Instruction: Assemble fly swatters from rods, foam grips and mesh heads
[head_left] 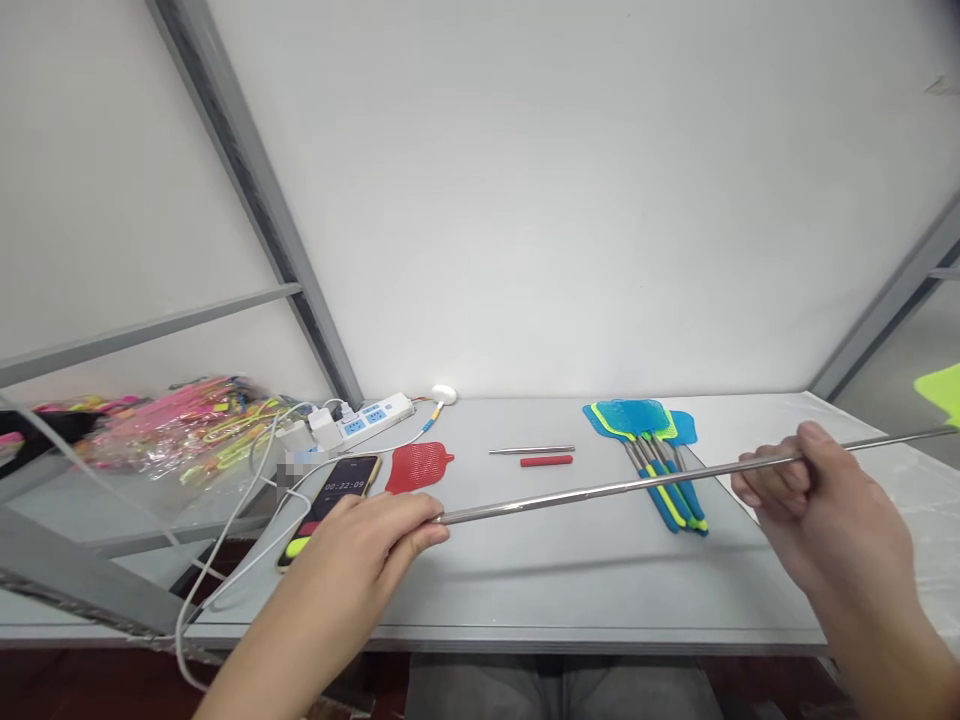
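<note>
A long, thin metal telescopic rod (577, 494) stretches across the view above the table, rising slightly to the right. My left hand (382, 535) pinches its left end. My right hand (832, 500) is closed round it farther right. Beyond that hand, a yellow-green fly swatter head (941, 390) shows at the rod's right end, cut off by the frame edge. On the table behind the rod lie a red fly swatter head (418, 466), a short metal rod (532, 450) and a red handle grip (547, 461). Several blue and yellow-green fly swatters (637, 418) lie in a pile near my right hand.
A phone (349, 480) with a running timer lies at the left, by a white power strip (375, 422) with plugs and loose cables. Bagged colourful items (202, 430) sit beyond the grey metal frame (247, 170). A white wall (555, 200) closes off the table's back.
</note>
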